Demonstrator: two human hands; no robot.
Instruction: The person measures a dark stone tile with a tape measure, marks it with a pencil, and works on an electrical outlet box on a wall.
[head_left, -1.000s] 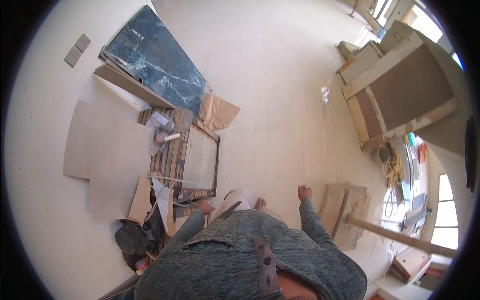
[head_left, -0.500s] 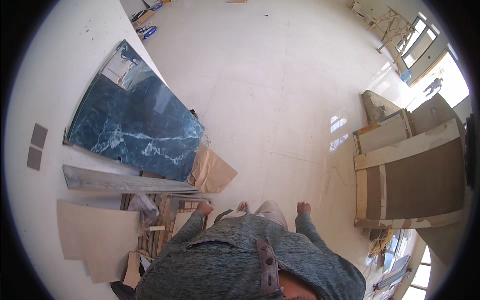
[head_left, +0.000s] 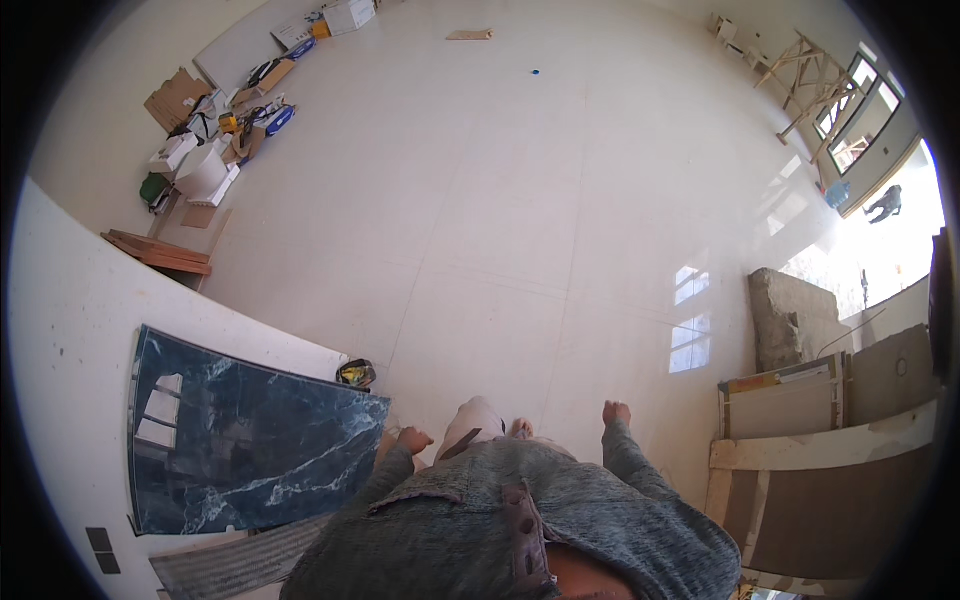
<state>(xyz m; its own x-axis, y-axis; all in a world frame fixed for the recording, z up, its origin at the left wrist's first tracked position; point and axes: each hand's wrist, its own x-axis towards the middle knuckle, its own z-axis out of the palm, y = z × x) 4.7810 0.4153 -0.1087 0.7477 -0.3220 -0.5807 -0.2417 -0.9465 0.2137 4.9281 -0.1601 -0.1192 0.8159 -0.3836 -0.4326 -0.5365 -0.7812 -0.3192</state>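
My left hand (head_left: 415,440) hangs low beside my left thigh, its fingers curled with nothing visible in them. Closest to it is the right end of a dark blue marble-patterned slab (head_left: 260,440), which leans against the white wall and carries white veins and a window reflection. On my right side, my right hand (head_left: 617,413) is held out over the pale floor in a loose fist, touching nothing. Both forearms are in grey knitted sleeves. One of my feet (head_left: 522,428) shows ahead of my body.
A small open bag (head_left: 356,374) stands by the wall's corner. Boxes and packaging (head_left: 205,170) line the far left wall. At right are a rough stone-like slab (head_left: 785,325) and stacked framed panels (head_left: 830,452). A wooden trestle (head_left: 805,95) and a person (head_left: 885,204) are farther off.
I have moved forward: the blue slab, grey strip and right-hand panels sit lower in view. The wall's corner and boxes beyond now show. Both hands stay low at my sides.
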